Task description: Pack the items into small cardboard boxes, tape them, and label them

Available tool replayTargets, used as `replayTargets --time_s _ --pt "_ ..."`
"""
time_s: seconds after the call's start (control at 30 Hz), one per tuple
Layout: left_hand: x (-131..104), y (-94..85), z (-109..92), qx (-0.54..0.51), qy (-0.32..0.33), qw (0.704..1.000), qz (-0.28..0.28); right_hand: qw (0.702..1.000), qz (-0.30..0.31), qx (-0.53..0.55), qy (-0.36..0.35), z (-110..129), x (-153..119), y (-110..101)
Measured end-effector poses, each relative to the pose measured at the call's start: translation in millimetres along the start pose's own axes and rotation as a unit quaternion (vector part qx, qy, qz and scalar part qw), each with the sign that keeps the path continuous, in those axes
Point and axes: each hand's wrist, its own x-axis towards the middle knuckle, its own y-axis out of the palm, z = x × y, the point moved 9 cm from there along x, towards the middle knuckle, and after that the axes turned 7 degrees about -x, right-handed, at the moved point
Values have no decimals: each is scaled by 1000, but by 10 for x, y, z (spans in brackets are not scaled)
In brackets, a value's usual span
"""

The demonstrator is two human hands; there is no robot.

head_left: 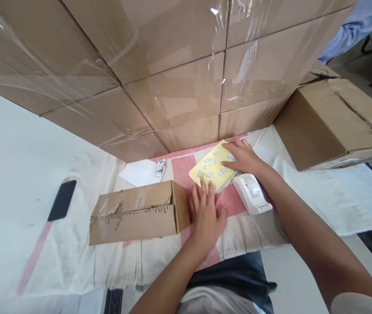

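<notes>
A yellow card [212, 163], scattered with small pale rectangular shapes, lies on the cloth in front of me. I cannot tell whether these shapes are printed or loose. My right hand [243, 157] is over the card's right end, its thumb and fingers holding it there. The fingers of my left hand [205, 213] are spread, with the tips touching the card's lower left edge beside a small beige square [200, 173]. A white tape dispenser [252, 194] stands just below my right hand. Left of my left hand is a closed, taped cardboard box [136, 211].
A wall of stacked, taped cartons [173, 96] rises behind the card. White paper [140, 172] with a crumpled scrap [160, 167] lies at its foot. A black phone [62, 200] is at the left, and an open carton [336, 122] at the right. Blue fabric [358, 28] shows beyond.
</notes>
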Motion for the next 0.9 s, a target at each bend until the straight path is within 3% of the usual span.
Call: replayTargets --time_s 0.2,0.33,0.57,0.9 --pt "80 -79 -196 31 23 999 -26 1000 -8 7 -3 -8 -5 -1" --pt "360 -58 -387 9 31 997 -65 1000 -10 7 -6 -12 -5 -1" --pt "897 89 -260 -41 -54 989 -128 999 -31 27 -20 -25 -7 4" --pt "869 -39 -177 6 -54 985 -165 997 -58 51 -27 -103 4 -14"
